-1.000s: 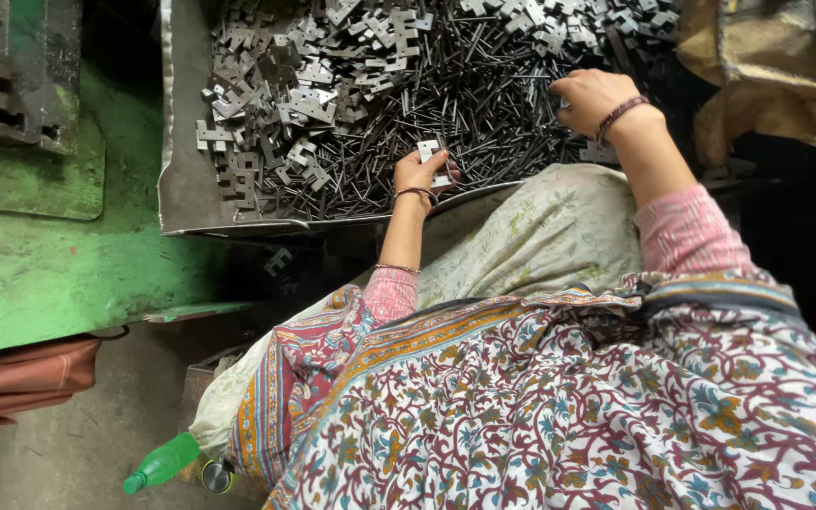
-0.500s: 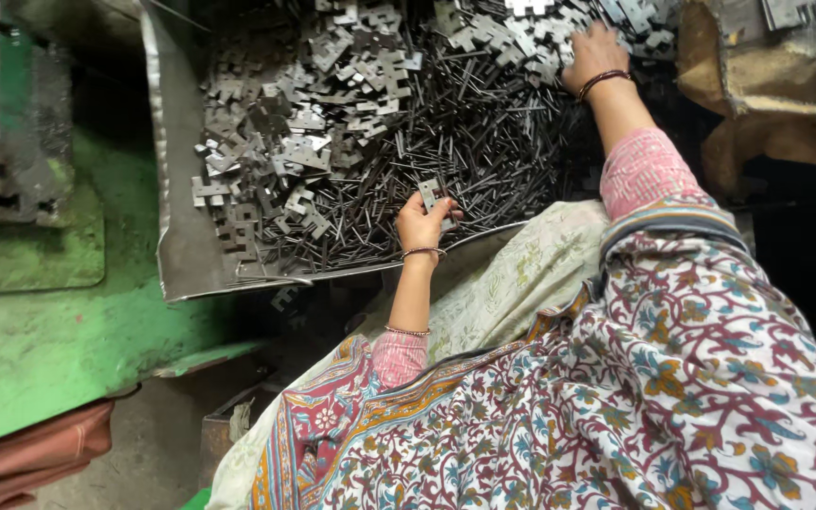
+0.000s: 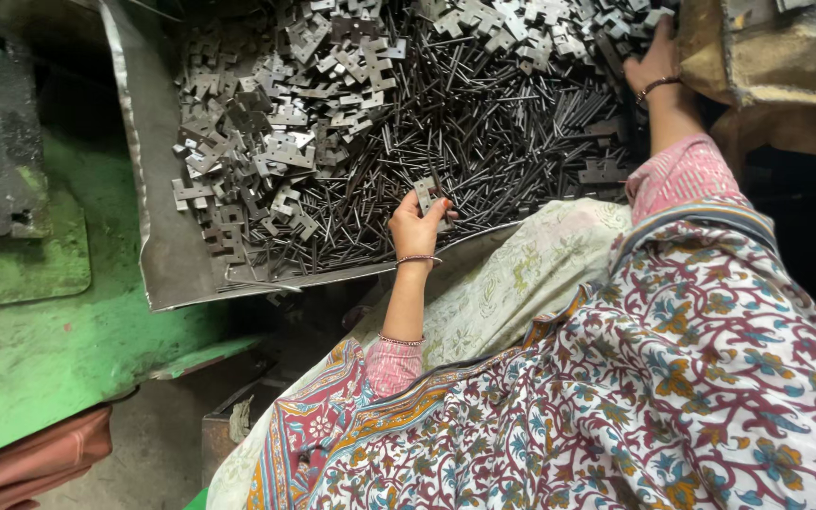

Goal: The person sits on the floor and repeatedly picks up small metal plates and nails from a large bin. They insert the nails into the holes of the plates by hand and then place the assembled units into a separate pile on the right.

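Hinge plate (image 3: 424, 195) pinched in left hand (image 3: 415, 229).

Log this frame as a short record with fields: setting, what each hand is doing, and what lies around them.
setting: metal tray heaped with small parts, beside a green machine bed
left hand: left hand holds a small notched metal plate over the tray's near edge
right hand: right hand reaches into the far pile, fingers among the parts; grip unclear
tray contents: flat notched plates mostly on the left, thin dark pins on the right
nearby: tan sack at upper right; patterned cloth over the lap
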